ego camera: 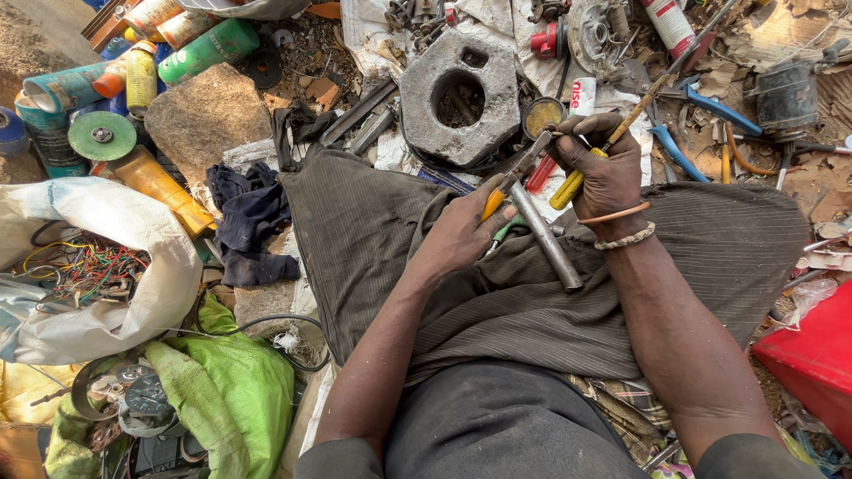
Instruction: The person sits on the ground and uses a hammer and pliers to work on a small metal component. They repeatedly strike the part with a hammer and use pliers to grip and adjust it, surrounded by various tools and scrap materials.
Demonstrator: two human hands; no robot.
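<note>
i am looking straight down at my own lap, legs spread under a dark brown striped cloth (373, 231). my left hand (461, 232) is closed around the orange handles of a pair of pliers (513, 177), whose nose points up and to the right toward my other hand. my right hand (603, 168) is clenched around a yellow-handled screwdriver (612, 142) that slants up to the right; two bangles sit on that wrist. a grey metal tube (543, 235) lies slanted between the two hands, its lower end resting on the cloth; it seems pinned under my left fingers, though i cannot tell for sure. just beyond the hands sits a heavy grey metal block with a round hole (460, 93). blue-handled cutters (688, 133) lie to the right, spray cans (142, 62) at the top left, and a white sack of coloured wires (98, 257) at the left.
</note>
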